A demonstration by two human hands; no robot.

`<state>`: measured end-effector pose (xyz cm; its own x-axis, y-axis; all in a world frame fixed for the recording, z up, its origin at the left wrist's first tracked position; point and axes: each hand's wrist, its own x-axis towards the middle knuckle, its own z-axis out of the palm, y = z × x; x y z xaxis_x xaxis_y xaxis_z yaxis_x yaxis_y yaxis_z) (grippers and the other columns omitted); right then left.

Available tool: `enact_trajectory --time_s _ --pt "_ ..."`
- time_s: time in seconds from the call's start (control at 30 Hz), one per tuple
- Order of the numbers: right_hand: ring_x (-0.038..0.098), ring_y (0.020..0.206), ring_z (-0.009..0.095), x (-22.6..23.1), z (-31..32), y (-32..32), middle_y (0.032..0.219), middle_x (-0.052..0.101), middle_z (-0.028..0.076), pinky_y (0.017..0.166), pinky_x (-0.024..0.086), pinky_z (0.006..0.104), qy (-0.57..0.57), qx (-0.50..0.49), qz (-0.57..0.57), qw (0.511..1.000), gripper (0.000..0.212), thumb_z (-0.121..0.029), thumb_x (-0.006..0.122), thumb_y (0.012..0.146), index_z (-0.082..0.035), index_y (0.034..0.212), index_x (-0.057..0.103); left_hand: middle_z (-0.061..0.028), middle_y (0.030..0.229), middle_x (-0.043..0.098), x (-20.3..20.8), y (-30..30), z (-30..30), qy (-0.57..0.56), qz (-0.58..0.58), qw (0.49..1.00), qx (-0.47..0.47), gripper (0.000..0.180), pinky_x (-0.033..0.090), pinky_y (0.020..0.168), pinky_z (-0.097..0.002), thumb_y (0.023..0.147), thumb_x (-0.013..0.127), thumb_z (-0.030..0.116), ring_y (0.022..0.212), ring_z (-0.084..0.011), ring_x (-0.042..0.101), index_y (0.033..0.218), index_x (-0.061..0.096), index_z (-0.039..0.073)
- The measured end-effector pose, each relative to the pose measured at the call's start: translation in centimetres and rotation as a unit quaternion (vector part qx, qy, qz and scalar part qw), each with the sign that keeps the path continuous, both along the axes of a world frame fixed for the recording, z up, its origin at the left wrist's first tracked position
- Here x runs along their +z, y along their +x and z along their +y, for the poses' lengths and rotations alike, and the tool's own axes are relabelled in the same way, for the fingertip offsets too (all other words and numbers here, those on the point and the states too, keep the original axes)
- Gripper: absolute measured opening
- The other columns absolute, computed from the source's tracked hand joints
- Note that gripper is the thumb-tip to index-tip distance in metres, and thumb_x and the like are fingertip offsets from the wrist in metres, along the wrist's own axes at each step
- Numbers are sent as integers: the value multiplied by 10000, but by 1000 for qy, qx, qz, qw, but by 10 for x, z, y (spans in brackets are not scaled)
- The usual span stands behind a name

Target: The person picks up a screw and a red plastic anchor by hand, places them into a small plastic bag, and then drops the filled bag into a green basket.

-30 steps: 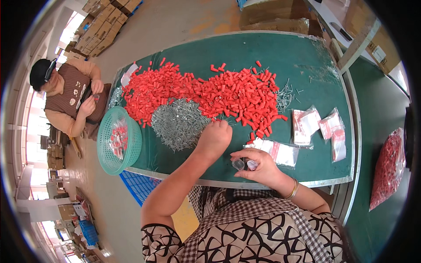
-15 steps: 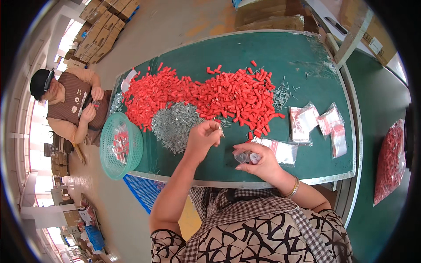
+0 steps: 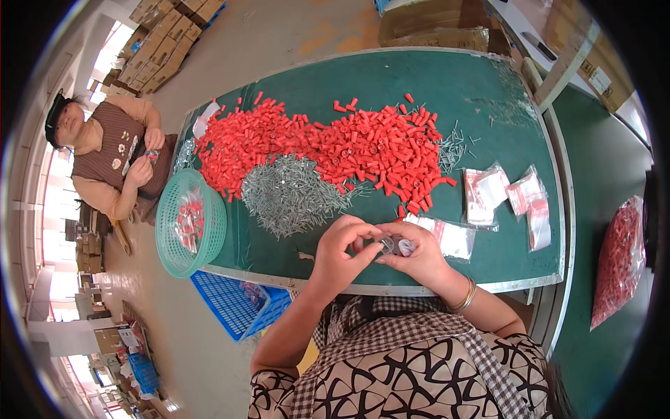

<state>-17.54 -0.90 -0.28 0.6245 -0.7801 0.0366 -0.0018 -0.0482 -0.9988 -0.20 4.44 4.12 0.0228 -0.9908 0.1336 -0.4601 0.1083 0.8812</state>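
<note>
My right hand is closed around a small clear plastic bag, close to the table's front edge. At the bag's mouth, my left hand has its thumb and fingers curled together, meeting the right fingertips. Whatever the left fingers pinch is too small to make out. A heap of grey metal nails lies just beyond the left hand. Behind it spreads a large pile of red plastic caps.
Flat clear bags lie right of my hands, with more packets beyond. A green basket holding filled bags stands at the left edge. Another person works at the left. A blue crate sits below the table.
My left hand has come from beside the nail heap toward me and right, meeting the bag in my right hand. The right hand has stayed nearly in place.
</note>
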Motion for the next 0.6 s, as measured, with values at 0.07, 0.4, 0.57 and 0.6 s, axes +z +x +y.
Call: enact_trajectory --time_s 0.07,0.4,0.57,0.6 --pt "629 927 196 2 0 0 1008 666 85 827 486 304 6 -2 -8 1000 505 -90 801 680 -51 1149 620 -30 867 568 -4 4 -3 -29 65 996 60 142 411 578 -214 764 659 -67 655 -66 494 882 657 14" --pt "626 889 230 5 -1 -4 971 683 72 810 495 331 -80 22 -22 996 481 -104 799 681 -73 1131 631 -137 851 610 -40 11 -75 -47 -203 977 44 125 491 676 -417 793 650 94 737 -351 601 903 642 35" --pt "626 898 203 5 -3 -6 981 675 71 809 493 314 -75 16 -24 997 490 -59 791 681 -56 1140 621 -150 843 563 -52 3 -90 17 -391 920 33 108 493 643 -439 803 628 99 738 -351 613 870 582 28" --pt "621 918 171 5 -4 -7 994 668 71 815 490 296 -67 13 -23 997 505 -16 786 678 -36 1150 609 -150 846 569 -50 2 -91 24 -408 912 40 111 494 631 -435 803 628 102 728 -348 612 881 589 32"
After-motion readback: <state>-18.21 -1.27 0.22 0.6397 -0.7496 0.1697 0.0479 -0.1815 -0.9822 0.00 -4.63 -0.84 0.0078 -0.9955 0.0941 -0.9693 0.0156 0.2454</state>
